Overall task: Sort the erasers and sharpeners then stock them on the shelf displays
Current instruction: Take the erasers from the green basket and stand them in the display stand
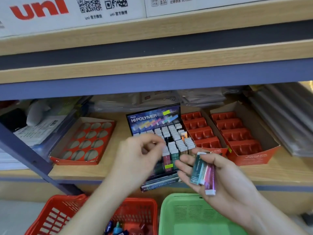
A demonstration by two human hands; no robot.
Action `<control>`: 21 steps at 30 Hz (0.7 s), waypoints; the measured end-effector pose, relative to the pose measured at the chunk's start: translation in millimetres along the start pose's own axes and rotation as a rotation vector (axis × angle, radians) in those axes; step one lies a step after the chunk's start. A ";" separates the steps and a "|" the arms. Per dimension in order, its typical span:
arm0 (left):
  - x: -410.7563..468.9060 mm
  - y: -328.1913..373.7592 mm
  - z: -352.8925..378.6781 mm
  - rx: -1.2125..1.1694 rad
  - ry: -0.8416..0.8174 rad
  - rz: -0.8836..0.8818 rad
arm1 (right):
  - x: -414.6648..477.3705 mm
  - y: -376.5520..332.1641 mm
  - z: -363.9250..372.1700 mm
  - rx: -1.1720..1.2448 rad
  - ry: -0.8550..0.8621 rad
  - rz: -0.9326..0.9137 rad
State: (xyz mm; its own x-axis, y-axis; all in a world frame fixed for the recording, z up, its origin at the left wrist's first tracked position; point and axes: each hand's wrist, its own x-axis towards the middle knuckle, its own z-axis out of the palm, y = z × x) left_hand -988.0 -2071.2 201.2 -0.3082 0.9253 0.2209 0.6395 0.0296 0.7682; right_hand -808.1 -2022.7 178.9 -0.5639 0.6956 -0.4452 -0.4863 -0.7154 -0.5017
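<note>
A dark Hi-Polymer eraser display box [153, 116] stands on the wooden shelf, most of its slots filled with upright slim erasers [176, 138]. My right hand [225, 180] hovers in front of it, palm up, holding a teal eraser [197, 168] and a pink eraser [210, 178]. My left hand [137, 155] is blurred over the box's front left, fingers curled; whether it pinches anything cannot be told.
A red tray with oval holes [84, 141] lies left of the box; two red compartment trays [199, 131] [237, 133] sit to its right. Below the shelf are a red basket [55, 214] with small items and a green basket [186, 216].
</note>
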 end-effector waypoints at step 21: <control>-41.8 10.3 32.4 -0.300 -0.207 -0.232 | -13.4 9.3 -0.3 -0.148 -0.198 0.076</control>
State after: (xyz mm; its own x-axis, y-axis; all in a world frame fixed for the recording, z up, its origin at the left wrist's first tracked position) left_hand -945.7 -2097.3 180.4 -0.2526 0.9643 -0.0799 0.3275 0.1629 0.9307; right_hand -804.8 -2038.6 179.9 -0.7219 0.6033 -0.3389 -0.3430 -0.7373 -0.5819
